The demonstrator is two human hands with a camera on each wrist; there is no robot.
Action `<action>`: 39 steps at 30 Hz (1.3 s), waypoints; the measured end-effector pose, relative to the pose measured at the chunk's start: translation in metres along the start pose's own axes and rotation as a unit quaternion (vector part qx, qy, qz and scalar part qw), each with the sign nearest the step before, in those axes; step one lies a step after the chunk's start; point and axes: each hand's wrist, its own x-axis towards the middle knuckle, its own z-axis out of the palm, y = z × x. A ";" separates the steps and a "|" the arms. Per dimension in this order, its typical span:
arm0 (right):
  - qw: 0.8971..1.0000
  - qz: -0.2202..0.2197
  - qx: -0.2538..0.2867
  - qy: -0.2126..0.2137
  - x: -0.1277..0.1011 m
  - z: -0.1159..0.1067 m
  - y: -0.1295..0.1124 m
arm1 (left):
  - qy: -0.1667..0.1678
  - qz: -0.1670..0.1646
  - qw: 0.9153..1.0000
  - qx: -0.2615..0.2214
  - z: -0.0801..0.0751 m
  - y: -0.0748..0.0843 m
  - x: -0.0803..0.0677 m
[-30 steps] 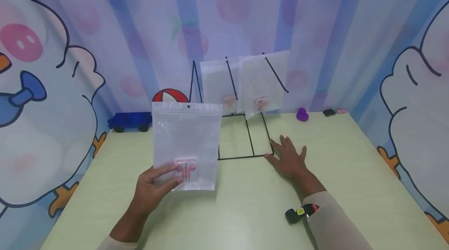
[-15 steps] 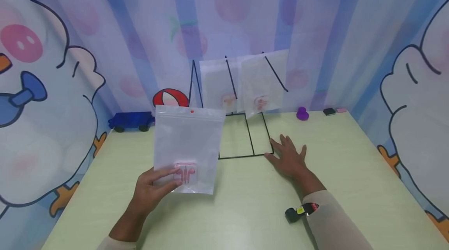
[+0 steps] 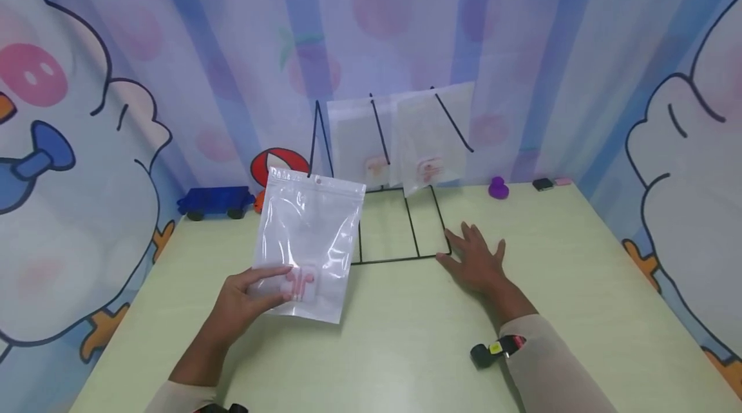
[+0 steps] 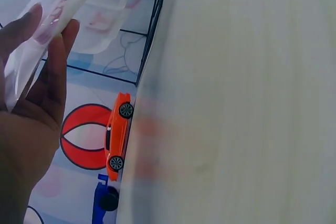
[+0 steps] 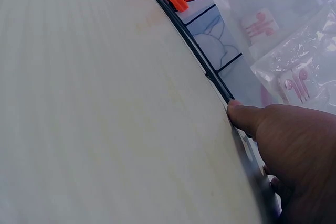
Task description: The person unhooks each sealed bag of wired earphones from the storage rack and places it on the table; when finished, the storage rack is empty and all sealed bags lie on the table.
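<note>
My left hand (image 3: 228, 307) pinches a clear-fronted white zip bag (image 3: 310, 226) by its lower left part, thumb and fingers beside the pink earphones (image 3: 300, 284) inside. The bag is tilted, and its top hole lies just right of the tip of the rack's left hook (image 3: 313, 136). Two similar bags, one (image 3: 353, 133) on the middle hook and another (image 3: 429, 120) on the right, hang from the black wire rack (image 3: 400, 259). With fingers spread, my right hand (image 3: 478, 265) rests at the rack's front right corner, its thumb touching the base wire in the right wrist view.
A blue toy vehicle (image 3: 214, 201) and an orange toy car (image 4: 116, 140) stand left of the rack along the table's back edge. At the back right are a purple toy duck (image 3: 498, 188), a small black item (image 3: 542, 185) and a pink block (image 3: 562, 182).
The held bag has dipped slightly, tilted clockwise and shifted a little left, bringing its hole beside the left hook's tip. My right hand has stayed at the rack's corner.
</note>
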 end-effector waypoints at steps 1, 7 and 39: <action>1.000 0.000 -0.002 -0.001 0.000 0.000 0.000 | -0.003 -0.020 1.000 -0.007 -0.002 -0.001 0.001; 1.000 -0.001 0.002 0.000 0.000 -0.002 -0.002 | -0.026 -0.121 0.992 -0.020 -0.012 -0.005 0.015; 1.000 0.003 -0.002 -0.005 -0.001 -0.002 -0.002 | -0.041 -0.200 0.978 -0.029 -0.025 -0.040 0.023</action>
